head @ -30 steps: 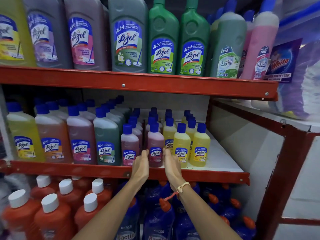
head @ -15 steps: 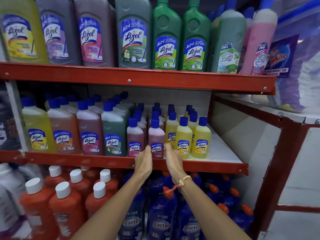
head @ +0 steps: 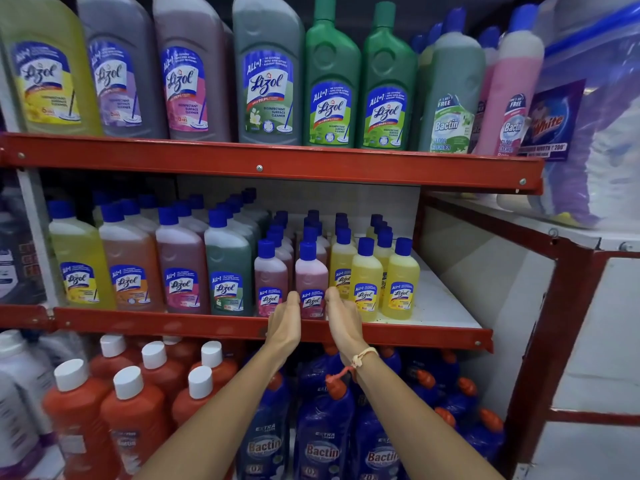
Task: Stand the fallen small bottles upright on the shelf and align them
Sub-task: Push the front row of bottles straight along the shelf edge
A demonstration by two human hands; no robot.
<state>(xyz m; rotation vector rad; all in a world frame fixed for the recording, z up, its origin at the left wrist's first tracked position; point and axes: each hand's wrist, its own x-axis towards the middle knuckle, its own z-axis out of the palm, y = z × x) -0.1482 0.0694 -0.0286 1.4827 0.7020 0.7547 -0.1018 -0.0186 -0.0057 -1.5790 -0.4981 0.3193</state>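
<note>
Small blue-capped bottles stand upright in rows on the middle shelf (head: 443, 306). The front pink bottle (head: 311, 271) is upright at the shelf's front edge. My left hand (head: 285, 323) presses flat against its left side and my right hand (head: 343, 320) against its right side, so the bottle is held between them. Another small pink bottle (head: 270, 275) stands just left of it. Small yellow bottles (head: 401, 278) stand to the right, the nearest one (head: 365, 275) partly hidden by my right fingers. I see no bottle lying down.
Larger cleaner bottles (head: 180, 265) fill the left of the same shelf, close to the small pink ones. The red upper shelf (head: 259, 168) hangs low overhead. Orange and blue bottles (head: 322, 445) crowd the shelf below. Bare white shelf board lies right of the yellow bottles.
Both hands stay on either side of the front pink bottle. The view has swung slightly left, so the shelf sits further right in frame.
</note>
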